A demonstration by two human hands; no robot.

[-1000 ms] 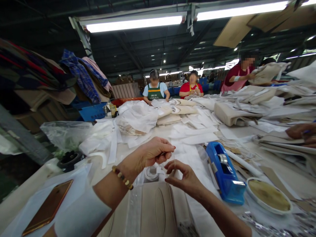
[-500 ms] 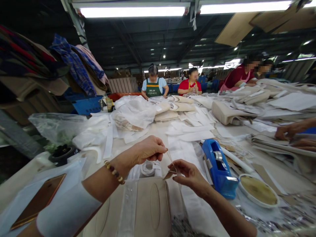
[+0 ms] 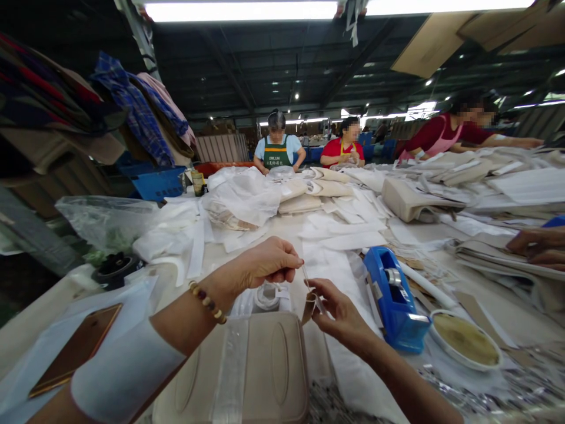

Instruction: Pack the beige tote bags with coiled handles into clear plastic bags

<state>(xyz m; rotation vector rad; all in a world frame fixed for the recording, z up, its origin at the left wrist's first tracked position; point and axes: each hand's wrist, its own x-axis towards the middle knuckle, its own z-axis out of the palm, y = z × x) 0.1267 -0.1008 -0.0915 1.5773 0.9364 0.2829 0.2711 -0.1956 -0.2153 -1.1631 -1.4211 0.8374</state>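
My left hand (image 3: 267, 262), with a bead bracelet on the wrist, pinches the top end of a clear strip of tape (image 3: 308, 281). The strip slants down to my right hand (image 3: 339, 315), which pinches its lower end together with a small brownish tab (image 3: 309, 306). Both hands hover above a beige moulded case (image 3: 265, 371) wrapped in clear plastic, close to me. A small roll of tape (image 3: 266, 294) lies on the table just beyond the case. A blue tape dispenser (image 3: 392, 299) stands right of my right hand.
A round dish of yellowish paste (image 3: 466, 347) sits right of the dispenser. A brown phone (image 3: 77, 349) lies at the left on a plastic sheet. White fabric pieces (image 3: 242, 203) and beige bags (image 3: 408, 200) cover the table. Three people work at the far side; another person's hands (image 3: 536, 246) rest at right.
My right hand has turned and drawn the strip's lower end down towards the case with the brownish tab. The head view has shifted slightly. The other person's hands at right have moved.
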